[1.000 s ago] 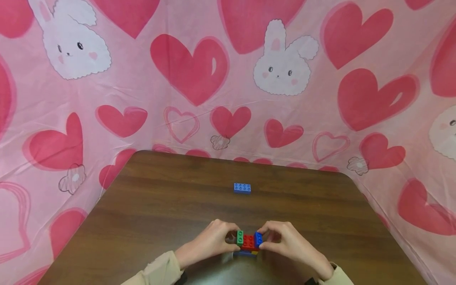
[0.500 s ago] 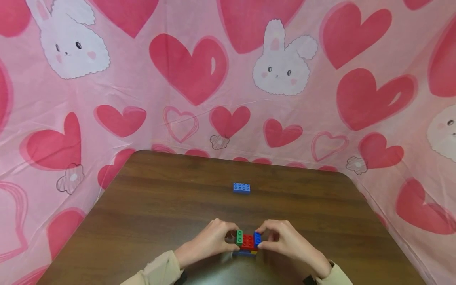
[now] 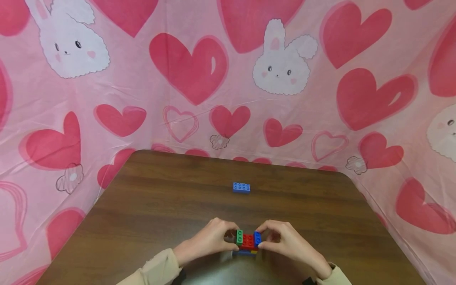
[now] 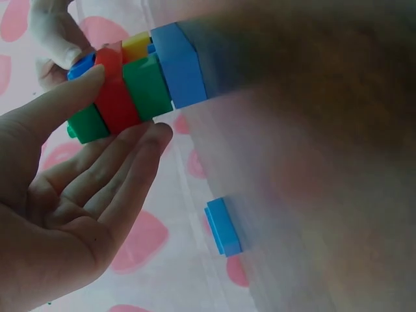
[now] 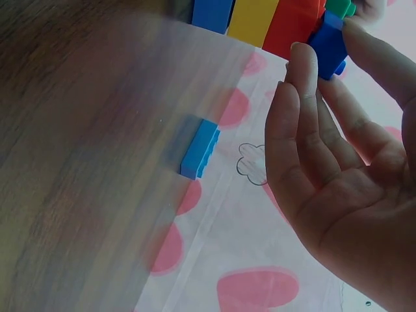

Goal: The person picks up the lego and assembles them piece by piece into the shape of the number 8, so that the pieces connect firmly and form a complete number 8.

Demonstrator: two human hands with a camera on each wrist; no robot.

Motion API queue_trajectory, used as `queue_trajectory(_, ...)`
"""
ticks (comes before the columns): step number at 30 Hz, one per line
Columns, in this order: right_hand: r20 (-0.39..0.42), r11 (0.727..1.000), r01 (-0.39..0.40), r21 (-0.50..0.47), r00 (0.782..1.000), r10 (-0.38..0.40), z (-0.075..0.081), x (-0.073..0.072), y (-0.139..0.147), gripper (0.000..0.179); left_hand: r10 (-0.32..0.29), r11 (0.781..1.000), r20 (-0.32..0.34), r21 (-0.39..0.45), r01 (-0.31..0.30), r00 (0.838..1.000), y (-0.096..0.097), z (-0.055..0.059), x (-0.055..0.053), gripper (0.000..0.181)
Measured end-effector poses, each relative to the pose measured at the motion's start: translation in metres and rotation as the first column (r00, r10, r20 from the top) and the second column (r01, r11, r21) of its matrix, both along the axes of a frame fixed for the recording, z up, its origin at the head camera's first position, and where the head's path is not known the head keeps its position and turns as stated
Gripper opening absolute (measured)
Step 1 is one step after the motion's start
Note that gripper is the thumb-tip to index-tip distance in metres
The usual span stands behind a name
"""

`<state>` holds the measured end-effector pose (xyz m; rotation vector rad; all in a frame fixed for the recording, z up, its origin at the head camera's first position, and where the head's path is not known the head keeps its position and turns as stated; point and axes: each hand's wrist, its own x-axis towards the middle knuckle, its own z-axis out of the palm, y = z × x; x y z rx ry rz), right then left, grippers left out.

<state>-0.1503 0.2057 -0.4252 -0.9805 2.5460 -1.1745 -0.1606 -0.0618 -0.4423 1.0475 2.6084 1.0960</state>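
Observation:
A stack of toy building bricks stands on the table between my two hands. My left hand pinches the small green brick at the top left, thumb at its near side. My right hand pinches a small dark blue brick at the top right. Both small bricks sit on a red brick, whose middle studs show between them. Under the red one come a green brick and a yellow brick side by side. A blue brick forms the base.
Farther back on the brown wooden table lies a loose lighter blue brick with its studs up. Behind the table's far edge hangs a pink cloth printed with hearts and rabbits.

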Motion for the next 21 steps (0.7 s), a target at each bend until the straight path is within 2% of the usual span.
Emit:
queue_trajectory(5,0.023,1.0,0.004,0.007,1.0,-0.004,-0.001,-0.001,0.001,0.025,-0.039,0.999,0.022,-0.007,0.039,0.999,-0.005,0.003,-0.005,0.028)
queue_trajectory(10,0.007,1.0,0.0,0.004,1.0,0.0,-0.001,0.0,0.003,0.025,-0.056,0.998,0.055,-0.002,0.056,0.997,-0.011,0.005,-0.017,0.027)
queue_trajectory(15,-0.015,1.0,-0.004,0.0,1.0,0.004,-0.001,0.0,0.003,0.024,-0.003,0.999,0.032,0.036,0.002,0.999,-0.014,0.006,-0.036,0.029)
queue_trajectory(21,-0.045,1.0,-0.014,-0.013,0.999,0.014,-0.003,0.001,0.002,0.023,0.08,0.994,-0.033,0.078,-0.077,0.996,-0.012,0.007,-0.061,0.028)
